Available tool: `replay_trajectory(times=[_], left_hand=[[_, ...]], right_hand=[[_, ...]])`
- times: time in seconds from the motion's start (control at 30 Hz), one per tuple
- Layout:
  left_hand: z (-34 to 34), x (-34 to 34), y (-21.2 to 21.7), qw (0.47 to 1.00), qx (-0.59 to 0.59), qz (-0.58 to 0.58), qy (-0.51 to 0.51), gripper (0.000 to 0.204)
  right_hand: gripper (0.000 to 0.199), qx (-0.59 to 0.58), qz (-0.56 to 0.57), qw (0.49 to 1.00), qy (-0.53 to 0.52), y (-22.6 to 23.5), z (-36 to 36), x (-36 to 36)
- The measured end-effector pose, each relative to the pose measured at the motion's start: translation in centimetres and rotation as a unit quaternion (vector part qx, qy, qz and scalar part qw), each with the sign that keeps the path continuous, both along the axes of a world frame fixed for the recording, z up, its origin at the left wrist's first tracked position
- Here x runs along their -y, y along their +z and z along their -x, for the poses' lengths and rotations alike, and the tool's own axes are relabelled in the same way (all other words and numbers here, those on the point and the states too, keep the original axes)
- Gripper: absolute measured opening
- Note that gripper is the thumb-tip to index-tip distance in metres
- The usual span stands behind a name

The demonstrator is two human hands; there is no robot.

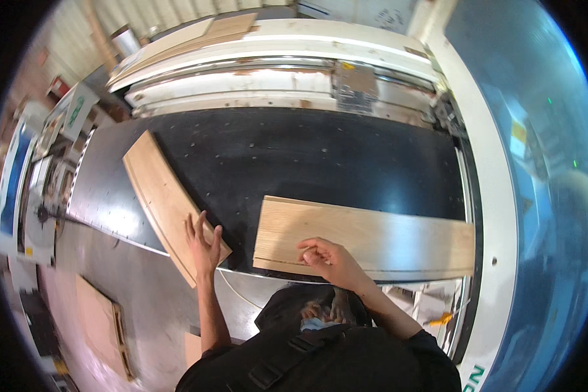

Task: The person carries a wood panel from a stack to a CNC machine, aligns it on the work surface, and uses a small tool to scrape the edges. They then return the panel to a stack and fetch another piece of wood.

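A pale wooden board (157, 185) with a groove along its long edge lies slantwise on the left of the black table (268, 157), its near end jutting past the table's front edge. Over that near end is my left hand (203, 244), open, fingers spread; whether it presses on the wood is unclear. On the right, a wider pale board (398, 240) lies lengthwise near the front edge, with a grooved strip along its near side. My right hand (330, 260) is above this board's left part, fingers curled in; anything inside them is hidden.
A white machine beam (281, 34) with a rail and carriage (357, 85) spans the table's back, thin panels (196, 42) on top. A white frame with a blue transparent shield (536, 124) bounds the right. A yellow-orange tool (440, 319) hangs below the front edge. A panel stack (101, 326) stands on the floor.
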State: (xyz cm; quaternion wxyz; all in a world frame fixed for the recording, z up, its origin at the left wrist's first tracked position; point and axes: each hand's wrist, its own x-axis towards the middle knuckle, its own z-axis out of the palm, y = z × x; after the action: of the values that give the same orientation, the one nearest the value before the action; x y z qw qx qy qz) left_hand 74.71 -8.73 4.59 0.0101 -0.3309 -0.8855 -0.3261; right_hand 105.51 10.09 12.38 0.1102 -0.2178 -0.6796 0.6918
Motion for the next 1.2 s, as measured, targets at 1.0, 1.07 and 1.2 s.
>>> replay_trajectory(times=[1.0,1.07,1.2], left_hand=[[1.2,-33.3,-2.5,0.924,-0.024,0.146,-0.354,0.068],[1.9,-34.2,-4.1,0.901,-0.046,0.180,-0.392,0.079],[-0.7,-33.3,-3.0,0.867,-0.030,0.283,-0.410,0.098]], right_hand=[[0.059,0.435,-0.345,0.813,-0.174,-6.9,-15.6,-22.1],[0.066,0.445,-0.365,0.803,-0.154,-8.9,-15.5,-25.7],[0.083,0.495,-0.380,0.771,-0.128,-10.9,-13.6,-29.3]])
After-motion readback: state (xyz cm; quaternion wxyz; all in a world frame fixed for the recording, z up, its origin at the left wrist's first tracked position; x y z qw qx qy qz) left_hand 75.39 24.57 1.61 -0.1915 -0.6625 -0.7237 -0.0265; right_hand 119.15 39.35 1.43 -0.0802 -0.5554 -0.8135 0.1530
